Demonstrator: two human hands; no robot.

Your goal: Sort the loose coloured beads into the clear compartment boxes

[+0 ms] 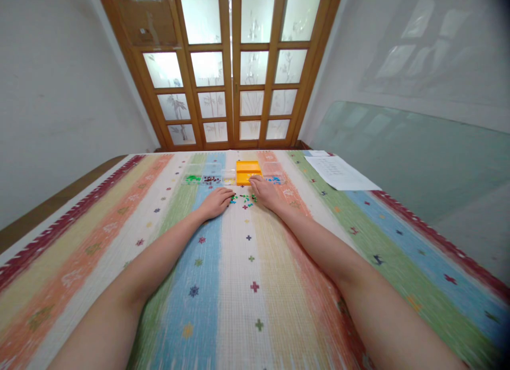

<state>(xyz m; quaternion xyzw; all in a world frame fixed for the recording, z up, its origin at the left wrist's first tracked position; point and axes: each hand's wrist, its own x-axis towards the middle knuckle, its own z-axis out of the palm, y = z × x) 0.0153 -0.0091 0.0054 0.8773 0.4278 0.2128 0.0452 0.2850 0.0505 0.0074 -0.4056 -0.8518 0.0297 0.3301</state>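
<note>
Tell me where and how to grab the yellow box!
Probably pinch the yellow box by its near wall, coming from the near side: clear boxes sit close on its left and right, leaving little room there. It looks open, so keep it level. The right hand is by its near right corner.

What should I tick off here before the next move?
1. Left hand beside the loose pieces: ok.
2. Right hand near the yellow box: ok, fingers at its front edge.
3. Loose pieces all one colour: not ok, green and blue lie mixed.
4. Green pieces and dark pieces in separate sections: ok.
5. Paper sheet clear of both hands: ok.
6. Either grip closed on a piece: cannot tell, too small.
</note>
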